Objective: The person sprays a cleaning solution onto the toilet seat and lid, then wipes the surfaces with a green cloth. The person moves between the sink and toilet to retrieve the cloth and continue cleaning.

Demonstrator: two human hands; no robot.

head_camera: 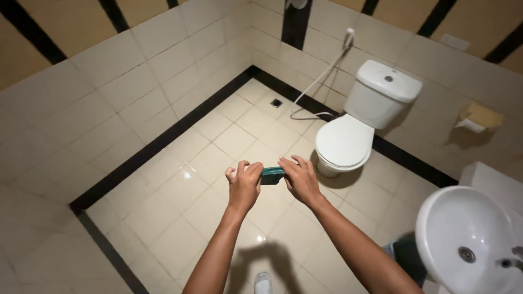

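A small flat teal object (272, 175) is held out in front of me between both hands, above the tiled floor. My left hand (243, 184) grips its left end with curled fingers. My right hand (298, 178) grips its right end, fingers wrapped over the top. Most of the object is hidden by the fingers, so I cannot tell what it is.
A white toilet (348, 136) with closed lid stands against the far wall, a spray hose (318, 81) beside it. A white washbasin (463, 239) sits at lower right. A paper holder (476, 120) hangs on the right wall. A floor drain (277, 102) lies near the corner.
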